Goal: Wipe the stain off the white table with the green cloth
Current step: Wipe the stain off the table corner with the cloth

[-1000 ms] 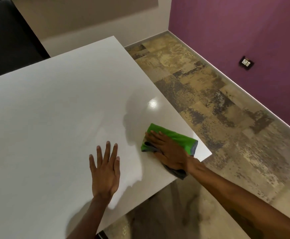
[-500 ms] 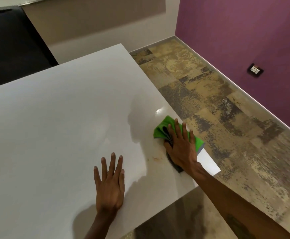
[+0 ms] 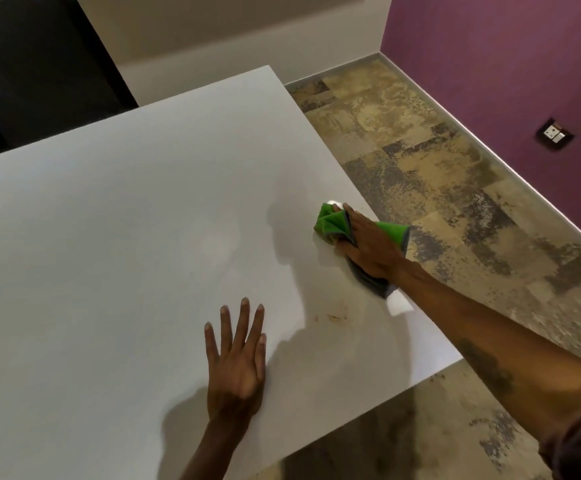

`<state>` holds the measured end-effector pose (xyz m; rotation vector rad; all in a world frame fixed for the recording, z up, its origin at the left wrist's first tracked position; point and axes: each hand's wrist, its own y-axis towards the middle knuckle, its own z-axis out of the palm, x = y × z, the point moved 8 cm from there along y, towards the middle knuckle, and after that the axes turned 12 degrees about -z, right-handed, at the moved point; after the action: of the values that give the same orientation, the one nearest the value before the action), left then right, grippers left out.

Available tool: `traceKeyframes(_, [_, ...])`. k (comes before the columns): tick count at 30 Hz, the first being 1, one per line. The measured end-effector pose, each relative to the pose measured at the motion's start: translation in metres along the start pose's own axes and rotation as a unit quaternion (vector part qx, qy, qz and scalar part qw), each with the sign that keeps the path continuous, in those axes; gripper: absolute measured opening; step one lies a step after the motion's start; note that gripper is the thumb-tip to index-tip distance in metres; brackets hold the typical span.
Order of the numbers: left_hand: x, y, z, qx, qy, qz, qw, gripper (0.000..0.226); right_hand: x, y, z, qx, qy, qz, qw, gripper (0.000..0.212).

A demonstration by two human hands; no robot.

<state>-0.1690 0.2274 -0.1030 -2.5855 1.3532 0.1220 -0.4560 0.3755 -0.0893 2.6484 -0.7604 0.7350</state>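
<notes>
Head view: right hand (image 3: 374, 247) presses green cloth (image 3: 330, 223) flat-fingered, left hand (image 3: 239, 358) splayed; sweep toward stain (image 3: 332, 317) at seven o'clock.

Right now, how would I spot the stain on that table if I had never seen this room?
Find the white table and follow it to its near right corner. There, between the flat left hand and the right hand pressing the green cloth, lies the stain: a few faint brownish smears, the only marks on the pale surface.
</notes>
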Motion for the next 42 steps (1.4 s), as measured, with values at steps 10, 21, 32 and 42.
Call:
traceKeyframes(10, [0.003, -0.001, 0.001, 0.011, -0.049, -0.007, 0.999, 0.057, 0.106, -0.065, 0.065, 0.085, -0.039, -0.100, 0.991, 0.069])
traceKeyframes(21, [0.007, -0.001, 0.005, 0.000, -0.047, -0.008, 0.999, 0.058, 0.160, -0.202, 0.087, 0.148, -0.077, -0.179, 0.970, 0.057])
traceKeyframes(32, [0.002, -0.003, 0.002, -0.002, -0.031, -0.009, 0.999, 0.061, 0.059, -0.200, 0.011, -0.130, -0.133, 0.228, 0.956, 0.077])
traceKeyframes(42, [-0.001, -0.005, -0.001, -0.019, -0.033, 0.009, 0.999, 0.058, 0.017, -0.124, -0.008, -0.103, -0.156, 0.242, 0.952, 0.061])
